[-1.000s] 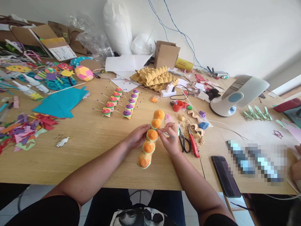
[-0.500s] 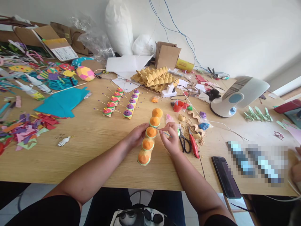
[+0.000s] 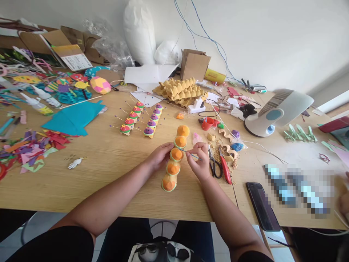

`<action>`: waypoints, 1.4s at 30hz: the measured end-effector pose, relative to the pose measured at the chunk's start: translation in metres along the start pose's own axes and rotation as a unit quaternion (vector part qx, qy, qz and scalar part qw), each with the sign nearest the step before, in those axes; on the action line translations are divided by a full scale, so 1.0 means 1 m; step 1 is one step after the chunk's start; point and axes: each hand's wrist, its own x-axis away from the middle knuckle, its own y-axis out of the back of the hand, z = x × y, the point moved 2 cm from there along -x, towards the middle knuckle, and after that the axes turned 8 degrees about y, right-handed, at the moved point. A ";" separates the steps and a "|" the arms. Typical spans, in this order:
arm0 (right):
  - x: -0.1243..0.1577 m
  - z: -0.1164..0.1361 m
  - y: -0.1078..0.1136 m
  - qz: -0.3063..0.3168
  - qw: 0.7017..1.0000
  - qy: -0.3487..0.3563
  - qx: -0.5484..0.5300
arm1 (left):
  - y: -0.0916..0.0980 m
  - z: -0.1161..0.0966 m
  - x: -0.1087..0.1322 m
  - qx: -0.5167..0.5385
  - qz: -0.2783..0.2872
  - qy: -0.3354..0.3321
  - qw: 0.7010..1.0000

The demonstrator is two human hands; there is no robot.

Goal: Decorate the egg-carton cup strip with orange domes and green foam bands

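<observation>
A strip of egg-carton cups [image 3: 177,154] is capped with orange clay, with pale green bands round the lower rims. My left hand [image 3: 160,155] is closed on the strip's left edge, near its middle, and tilts it away from me. Between the thumb and fingers of my right hand [image 3: 199,159] is a thin blue stick [image 3: 195,156]. Its tip meets the strip between two orange cups. Beyond lie two finished-looking strips, one red and green [image 3: 132,118], one purple [image 3: 154,120], both with pins stuck out of the sides.
Black-handled scissors [image 3: 215,165] and a red-handled cutter [image 3: 225,169] lie just right of my right hand. A phone [image 3: 262,205] is near the front edge. Egg cartons [image 3: 178,89], a red cup [image 3: 207,123] and a white fan-like device [image 3: 275,112] stand farther back. Another person's hand [image 3: 344,200] shows at far right.
The whole view has shifted slightly. Both hands keep their grips, and the stick's tip stays at nearly the same spot on the strip.
</observation>
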 end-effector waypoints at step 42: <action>0.000 -0.002 -0.001 0.014 0.996 0.039 0.075 | 0.003 0.002 0.000 -0.062 -0.040 -0.065 0.995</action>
